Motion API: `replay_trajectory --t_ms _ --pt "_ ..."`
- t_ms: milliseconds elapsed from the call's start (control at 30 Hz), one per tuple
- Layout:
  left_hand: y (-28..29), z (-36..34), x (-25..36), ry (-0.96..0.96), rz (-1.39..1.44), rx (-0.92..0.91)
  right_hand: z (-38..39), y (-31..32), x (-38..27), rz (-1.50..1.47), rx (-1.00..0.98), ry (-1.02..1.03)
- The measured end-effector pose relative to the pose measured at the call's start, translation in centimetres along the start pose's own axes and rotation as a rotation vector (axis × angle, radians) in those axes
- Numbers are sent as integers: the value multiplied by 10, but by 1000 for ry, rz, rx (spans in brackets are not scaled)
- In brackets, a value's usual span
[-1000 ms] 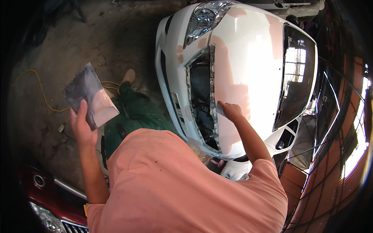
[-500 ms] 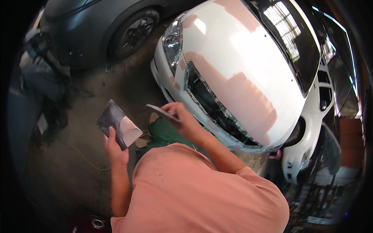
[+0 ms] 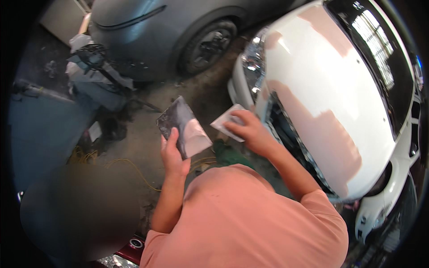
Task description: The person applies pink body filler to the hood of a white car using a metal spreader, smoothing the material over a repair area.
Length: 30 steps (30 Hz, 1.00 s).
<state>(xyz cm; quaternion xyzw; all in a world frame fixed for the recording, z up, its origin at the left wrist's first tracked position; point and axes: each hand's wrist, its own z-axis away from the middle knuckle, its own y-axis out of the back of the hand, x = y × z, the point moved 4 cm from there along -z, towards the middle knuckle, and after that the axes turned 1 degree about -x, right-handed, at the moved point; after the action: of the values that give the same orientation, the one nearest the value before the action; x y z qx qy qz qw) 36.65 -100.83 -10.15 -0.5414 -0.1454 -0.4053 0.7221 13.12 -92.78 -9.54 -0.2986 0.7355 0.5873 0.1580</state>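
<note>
My left hand (image 3: 173,156) grips a flat, dark rectangular board (image 3: 172,117) from below, thumb on its top face. Smooth pale pink putty (image 3: 195,136) covers the board's right-hand end. My right hand (image 3: 255,133) holds a thin, pale putty spreader (image 3: 222,121), fingers across its face and its free edge pointing left. Spreader and board are apart, with a narrow gap between them. Right of my right hand is a white car hood (image 3: 308,76), with matte pinkish patches (image 3: 337,145) along its front edge and at its far side.
A dark grey car (image 3: 129,49) stands at the far left, its wheel (image 3: 209,48) near the white car's headlight (image 3: 254,58). A yellow cord (image 3: 134,167) lies across the floor. Something red and shiny (image 3: 129,254) shows at the bottom left, beside a blurred patch.
My view has swung left, so both cars appear farther right. The spreader, seen nearly edge-on before, now shows its broad face. Both hands keep hold of their things.
</note>
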Motion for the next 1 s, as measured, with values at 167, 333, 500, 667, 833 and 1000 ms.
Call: replay_trajectory --t_ms 167,333,500,667,833,1000 --pt "-33 -46 31 -266 -565 -163 -102 58 -14 208 78 167" --pt "-75 -97 39 -297 -552 -263 -157 36 5 157 95 386" --pt "-92 -129 54 -448 -881 -90 -142 13 2 111 10 464" --pt "-123 -146 70 -523 -950 -92 -109 11 25 36 30 167" --pt "-77 -169 31 64 -519 -543 -88 41 -62 -112 374 211" --pt "-73 -115 -10 401 -575 -597 -24 -11 -90 67 538 -145"
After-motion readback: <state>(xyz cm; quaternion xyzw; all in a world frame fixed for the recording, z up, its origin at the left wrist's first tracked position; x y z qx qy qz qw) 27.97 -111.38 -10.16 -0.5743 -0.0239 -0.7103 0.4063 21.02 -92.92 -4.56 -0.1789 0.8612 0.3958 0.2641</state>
